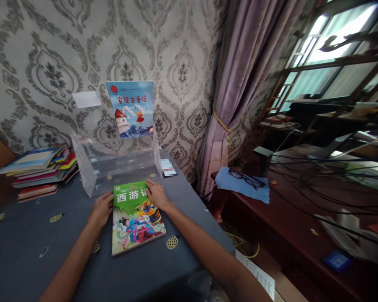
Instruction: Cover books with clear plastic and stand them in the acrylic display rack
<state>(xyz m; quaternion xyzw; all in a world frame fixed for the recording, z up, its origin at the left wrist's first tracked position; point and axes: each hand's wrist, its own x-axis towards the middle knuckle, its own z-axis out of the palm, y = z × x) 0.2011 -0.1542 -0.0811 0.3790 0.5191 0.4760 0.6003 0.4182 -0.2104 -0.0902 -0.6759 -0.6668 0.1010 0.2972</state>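
A green picture book (130,216) with large white Chinese characters and colourful figures lies cover up on the dark grey cloth-covered table. My left hand (101,209) is at its upper left edge, fingers bent against the side. Across the upper right corner, my right hand (157,196) grips the book, with fingertips on the cover. Just beyond it stands a clear acrylic rack (121,165). A blue picture book (132,109) with red characters stands upright at the back of this rack, facing me. Fingers underneath the green book, if any, are hidden.
Left of the rack is a stack of books (45,167). A phone-like object (168,167), partly blurred out, lies right of the rack. Beyond a tied curtain (228,96), a dark red desk (258,224) holds glasses (247,178) on a blue cloth (223,180), plus tangled cables.
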